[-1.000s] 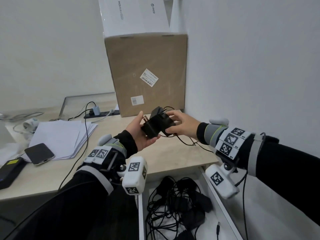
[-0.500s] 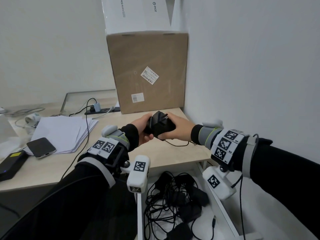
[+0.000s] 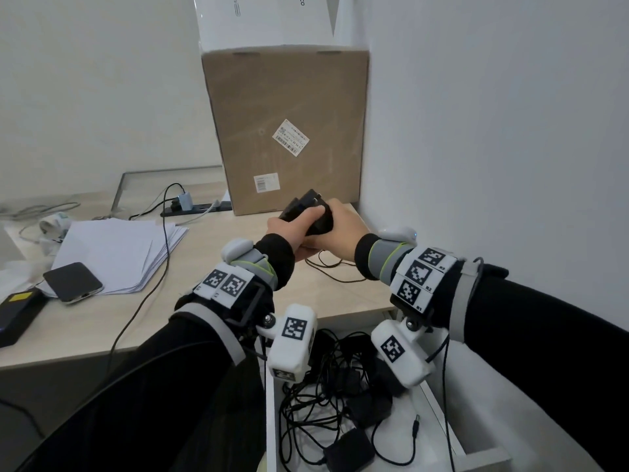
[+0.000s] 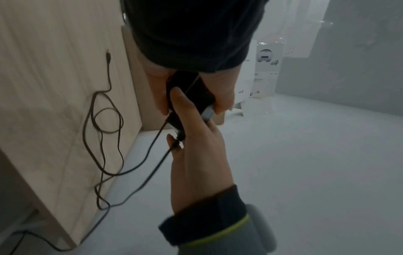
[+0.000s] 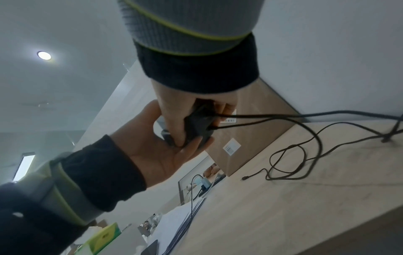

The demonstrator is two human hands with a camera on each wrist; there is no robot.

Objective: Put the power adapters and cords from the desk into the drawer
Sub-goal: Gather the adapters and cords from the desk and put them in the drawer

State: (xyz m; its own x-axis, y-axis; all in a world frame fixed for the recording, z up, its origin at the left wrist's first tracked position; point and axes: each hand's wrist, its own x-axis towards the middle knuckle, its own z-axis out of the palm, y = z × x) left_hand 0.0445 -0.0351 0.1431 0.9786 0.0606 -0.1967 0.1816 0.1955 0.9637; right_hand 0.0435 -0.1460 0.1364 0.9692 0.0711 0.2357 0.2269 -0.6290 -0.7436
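Two black power adapters (image 3: pixel 306 204) are stacked together and held just above the desk's right back corner. My left hand (image 3: pixel 289 229) wraps its fingers over them from the left. My right hand (image 3: pixel 340 229) grips them from the right. In the left wrist view the adapters (image 4: pixel 191 89) sit between my curled left fingers, and my right hand (image 4: pixel 196 155) reaches in from below. The right wrist view shows two thin cords (image 5: pixel 294 155) leaving the adapters (image 5: pixel 198 127) and looping loose on the desk. The white drawer (image 3: pixel 270 420) stands open below, holding a tangle of black cords and adapters (image 3: pixel 340 386).
A tall cardboard box (image 3: pixel 286 131) stands right behind my hands, with the wall close on the right. To the left lie a paper stack (image 3: pixel 112 253), a phone (image 3: pixel 73 282), a black device (image 3: pixel 17 311) and a power strip (image 3: pixel 194 207) with a cable running off the desk front.
My left hand lay open under the adapters a second ago and now closes over them. Both hands have drawn together around the pair and sunk a little toward the desk.
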